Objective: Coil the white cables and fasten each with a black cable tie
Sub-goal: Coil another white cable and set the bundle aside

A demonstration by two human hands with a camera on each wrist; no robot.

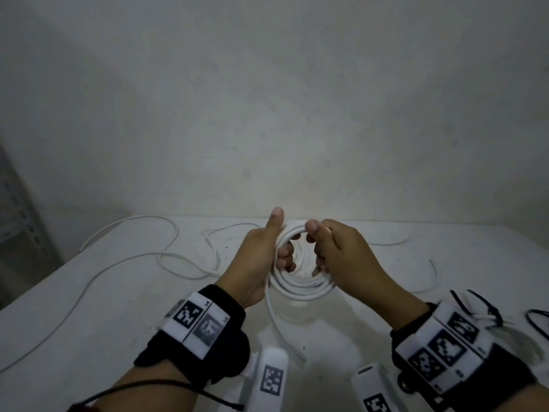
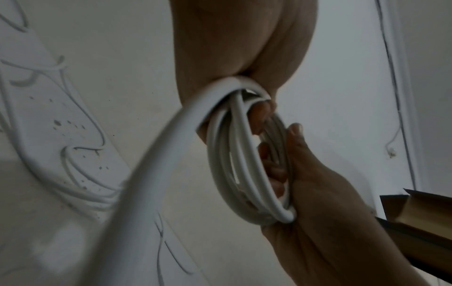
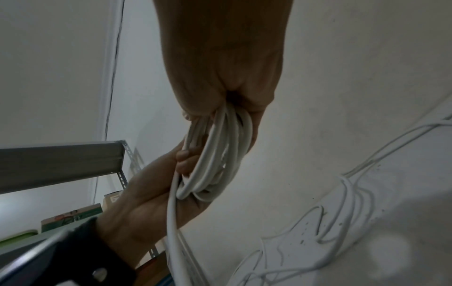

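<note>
A coil of white cable (image 1: 300, 285) is held above the white table between both hands. My left hand (image 1: 261, 254) grips the coil's left side, thumb raised, fingers curled through the ring. My right hand (image 1: 335, 251) grips the right side, thumb on top and fingers hooked through. The coil (image 2: 247, 170) shows several turns in the left wrist view; in the right wrist view the same coil (image 3: 217, 154) hangs from the right hand. A free tail (image 1: 282, 331) trails down toward me. Black cable ties (image 1: 534, 319) lie at the right edge.
More loose white cable (image 1: 166, 254) sprawls over the table's left part, and a thin strand (image 1: 427, 278) curves on the right. A plain wall rises behind the table (image 1: 89, 307). A grey metal shelf (image 3: 61, 160) stands off to the left.
</note>
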